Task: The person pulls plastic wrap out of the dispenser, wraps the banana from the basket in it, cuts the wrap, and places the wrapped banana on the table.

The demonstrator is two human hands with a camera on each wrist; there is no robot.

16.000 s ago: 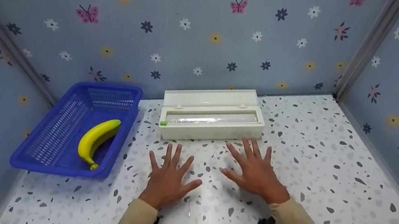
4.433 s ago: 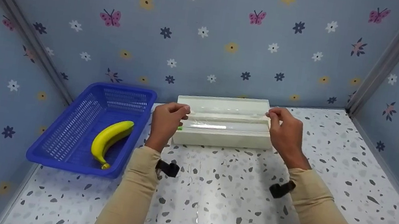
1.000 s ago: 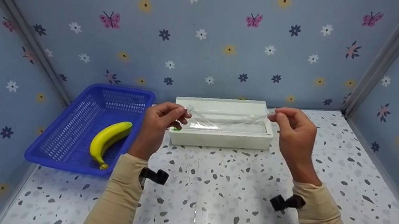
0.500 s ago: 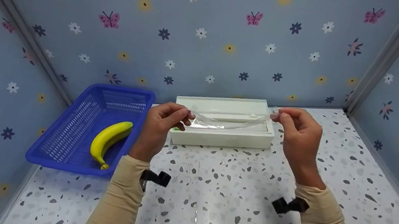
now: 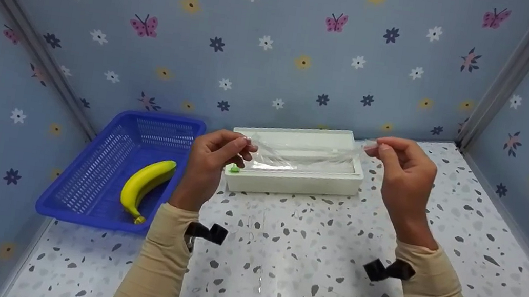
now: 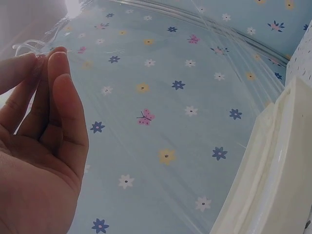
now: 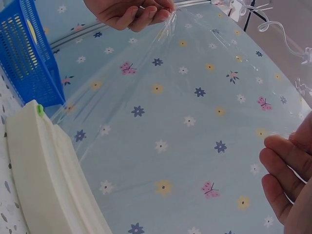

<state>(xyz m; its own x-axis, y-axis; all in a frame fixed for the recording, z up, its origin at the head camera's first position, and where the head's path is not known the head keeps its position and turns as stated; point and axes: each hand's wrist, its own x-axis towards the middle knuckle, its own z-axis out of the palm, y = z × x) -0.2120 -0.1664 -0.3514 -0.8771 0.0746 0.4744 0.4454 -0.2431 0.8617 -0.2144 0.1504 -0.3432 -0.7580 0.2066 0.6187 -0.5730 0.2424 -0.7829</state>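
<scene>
A sheet of clear plastic wrap (image 5: 284, 154) stretches up from the long white wrap box (image 5: 293, 186), whose lid stands open at the back. My left hand (image 5: 210, 167) pinches one upper corner between thumb and fingertips, over the box's left end. The other corner is pinched by my right hand (image 5: 404, 184), raised just beyond the right end. In the right wrist view the film (image 7: 161, 112) fans out from the left fingers, with creases running down to the box. A green slider (image 5: 234, 168) sits at the box's left front corner.
To the left stands a blue plastic basket (image 5: 94, 218) with a yellow banana (image 5: 140, 188) lying in it. The speckled white tabletop (image 5: 288, 276) ends at flower-patterned wall panels (image 5: 281, 31) behind and at both sides.
Sixteen seconds ago both hands lay spread on the table; later they pinched film at the box. Over the last second my right hand has moved slightly right and up, and the wrap is spread wider.
</scene>
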